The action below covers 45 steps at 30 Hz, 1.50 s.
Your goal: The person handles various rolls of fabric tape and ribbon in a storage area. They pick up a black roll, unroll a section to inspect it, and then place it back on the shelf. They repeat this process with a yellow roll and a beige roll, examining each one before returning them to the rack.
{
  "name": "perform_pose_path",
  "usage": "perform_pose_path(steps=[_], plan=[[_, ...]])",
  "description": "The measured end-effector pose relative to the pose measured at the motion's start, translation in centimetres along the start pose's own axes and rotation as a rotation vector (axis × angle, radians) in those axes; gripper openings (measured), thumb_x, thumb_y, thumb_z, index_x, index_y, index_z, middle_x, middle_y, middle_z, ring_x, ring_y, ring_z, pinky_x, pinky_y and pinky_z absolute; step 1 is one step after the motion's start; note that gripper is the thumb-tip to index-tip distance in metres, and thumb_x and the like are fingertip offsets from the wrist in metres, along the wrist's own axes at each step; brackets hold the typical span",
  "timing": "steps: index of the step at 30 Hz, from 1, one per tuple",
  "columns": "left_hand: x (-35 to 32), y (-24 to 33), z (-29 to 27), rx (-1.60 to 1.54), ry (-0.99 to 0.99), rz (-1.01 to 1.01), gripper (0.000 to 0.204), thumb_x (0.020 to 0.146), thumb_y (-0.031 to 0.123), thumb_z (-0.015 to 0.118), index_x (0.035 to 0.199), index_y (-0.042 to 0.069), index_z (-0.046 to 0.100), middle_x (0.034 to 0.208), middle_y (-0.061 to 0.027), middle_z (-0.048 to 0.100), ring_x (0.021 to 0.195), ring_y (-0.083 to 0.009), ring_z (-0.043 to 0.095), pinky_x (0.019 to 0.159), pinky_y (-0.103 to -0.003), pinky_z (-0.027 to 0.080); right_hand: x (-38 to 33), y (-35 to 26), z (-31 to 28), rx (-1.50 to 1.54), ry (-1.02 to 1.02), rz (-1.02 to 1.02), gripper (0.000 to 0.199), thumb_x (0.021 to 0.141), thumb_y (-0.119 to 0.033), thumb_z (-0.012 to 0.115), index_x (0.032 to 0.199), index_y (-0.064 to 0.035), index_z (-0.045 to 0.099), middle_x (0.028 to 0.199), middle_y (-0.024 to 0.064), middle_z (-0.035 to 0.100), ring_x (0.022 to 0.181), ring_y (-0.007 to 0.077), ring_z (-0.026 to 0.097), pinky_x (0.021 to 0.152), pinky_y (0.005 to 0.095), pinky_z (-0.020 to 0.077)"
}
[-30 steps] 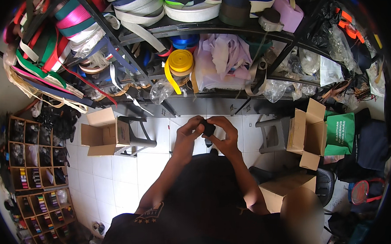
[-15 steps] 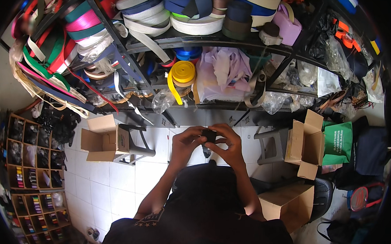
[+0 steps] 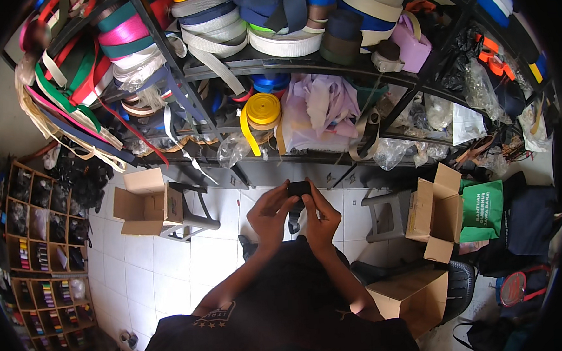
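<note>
Out in front of my body I hold a small black rectangular piece [image 3: 299, 188] between both hands. My left hand [image 3: 268, 217] pinches its left end, and my right hand [image 3: 321, 223] grips its right end, thumbs on the near side. The piece is too small and dark for me to tell its kind. Below it, between my wrists, a narrow dark strap-like thing [image 3: 294, 224] shows; I cannot tell whether the two are joined.
Ahead, a black metal rack [image 3: 243, 66] carries rolls of webbing, including a yellow roll [image 3: 263, 109]. One open carton [image 3: 144, 205] stands on a stool at left; another open carton [image 3: 436, 208] is at right beside a green bag [image 3: 482, 211]. A thread cabinet [image 3: 50, 276] lines the left wall.
Both hands have turned the black piece so its long side now lies crosswise. My right hand has shifted slightly left and its fingers are straighter; the dark strap-like thing shows more.
</note>
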State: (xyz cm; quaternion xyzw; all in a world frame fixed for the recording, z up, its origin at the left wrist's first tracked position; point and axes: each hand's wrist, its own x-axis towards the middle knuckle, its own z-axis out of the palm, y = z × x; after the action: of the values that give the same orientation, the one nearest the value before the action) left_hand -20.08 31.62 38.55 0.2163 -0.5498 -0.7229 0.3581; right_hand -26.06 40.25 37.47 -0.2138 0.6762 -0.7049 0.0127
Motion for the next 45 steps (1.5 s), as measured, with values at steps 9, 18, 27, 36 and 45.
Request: perform_pose_path(steps=[9, 18, 27, 36, 45], plan=[[0.2, -1.5, 0.8, 0.479, 0.011, 0.287, 0.039, 0.092, -0.001, 0.063, 0.131, 0.001, 0.059, 0.125, -0.0162, 0.065, 0.111, -0.0147, 0.062, 0.09, -0.027, 0.05, -0.4, -0.4, 0.8, -0.016, 0.035, 0.076, 0.039, 0.091, -0.005, 0.068, 0.128, 0.0034, 0.06, 0.115, 0.0186, 0.069, 0.103, 0.0173, 0.066, 0.082, 0.0284, 0.0542], [1.3, 2.2, -0.5, 0.197, -0.183, -0.018, 0.04, 0.088, -0.005, 0.066, 0.128, 0.001, 0.061, 0.123, -0.0115, 0.065, 0.106, -0.0166, 0.064, 0.09, -0.029, 0.053, 2.5, -0.7, -2.1, 0.204, -0.205, 0.106, 0.046, 0.085, -0.002, 0.073, 0.129, 0.0, 0.059, 0.122, 0.0119, 0.06, 0.099, 0.0166, 0.066, 0.075, 0.0246, 0.0572], [1.9, 2.9, -0.4, 0.236, -0.218, -0.05, 0.035, 0.088, -0.005, 0.066, 0.123, -0.002, 0.062, 0.104, -0.0106, 0.069, 0.091, -0.0122, 0.066, 0.079, -0.025, 0.053, 2.8, -1.1, -2.2, 0.384, -0.189, 0.13, 0.04, 0.082, 0.006, 0.073, 0.119, 0.0055, 0.058, 0.119, 0.0137, 0.063, 0.096, 0.0164, 0.066, 0.08, 0.0265, 0.0565], [2.3, 3.6, -1.0, 0.2, -0.292, -0.292, 0.029, 0.09, 0.007, 0.07, 0.117, -0.002, 0.065, 0.096, -0.0086, 0.072, 0.088, -0.0105, 0.065, 0.079, -0.027, 0.051, 3.4, -0.6, -3.4, -0.019, -0.292, -0.244, 0.043, 0.076, 0.007, 0.077, 0.115, 0.0003, 0.062, 0.123, 0.0146, 0.061, 0.107, 0.0214, 0.064, 0.087, 0.031, 0.0577], [3.0, 4.6, -1.0, -0.003, -0.399, -0.207, 0.04, 0.084, -0.006, 0.069, 0.123, -0.003, 0.061, 0.121, -0.0134, 0.063, 0.11, -0.02, 0.062, 0.094, -0.032, 0.052, 3.7, -2.8, -3.4, 0.128, -0.294, 0.148, 0.045, 0.076, 0.004, 0.078, 0.119, -0.0026, 0.064, 0.12, 0.0106, 0.063, 0.103, 0.0216, 0.067, 0.082, 0.0296, 0.0592]])
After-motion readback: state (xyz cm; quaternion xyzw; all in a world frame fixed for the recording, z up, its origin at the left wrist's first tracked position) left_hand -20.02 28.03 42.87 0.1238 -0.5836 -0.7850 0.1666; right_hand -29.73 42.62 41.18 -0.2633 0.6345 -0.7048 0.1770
